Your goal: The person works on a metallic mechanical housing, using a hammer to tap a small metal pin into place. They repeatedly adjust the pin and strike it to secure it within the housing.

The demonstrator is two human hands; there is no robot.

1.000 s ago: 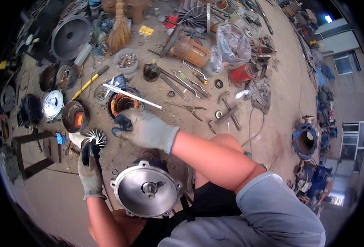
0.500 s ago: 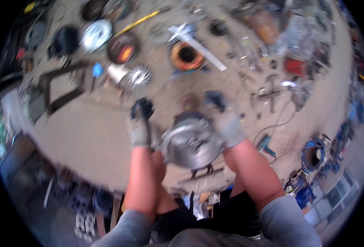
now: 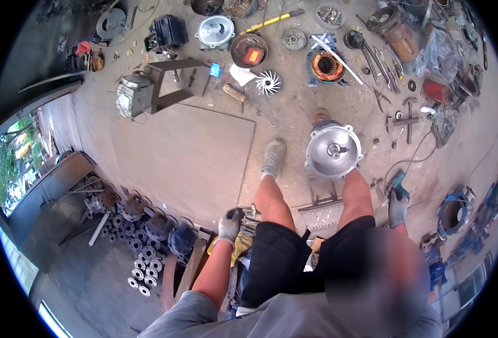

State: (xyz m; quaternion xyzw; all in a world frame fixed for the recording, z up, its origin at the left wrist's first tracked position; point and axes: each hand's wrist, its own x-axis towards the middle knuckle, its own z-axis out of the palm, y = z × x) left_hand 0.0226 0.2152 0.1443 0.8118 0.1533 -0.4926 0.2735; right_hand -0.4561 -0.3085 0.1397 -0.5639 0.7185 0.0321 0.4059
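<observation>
I stand over a round silver motor housing [image 3: 333,151] that rests on the concrete floor by my right leg. My left hand [image 3: 228,225], in a grey glove with dark fingertips, hangs beside my left thigh with its fingers curled and nothing visible in it. My gloved right hand [image 3: 398,207] hangs beside my right thigh, just under a teal power tool [image 3: 398,183] with a cable. Whether that hand grips the tool is unclear. A white fan impeller [image 3: 268,83] lies on the floor farther ahead.
A stator with copper windings [image 3: 326,65], end covers, wrenches and other motor parts lie scattered ahead and to the right. A metal stand [image 3: 170,84] and a large flat plate [image 3: 187,152] are on the left. Several flanged pipe fittings [image 3: 142,248] are heaped at lower left.
Both hands have let go of the silver motor housing, which now sits on the floor. I have risen from bending over it, and my arms hang at my sides.
</observation>
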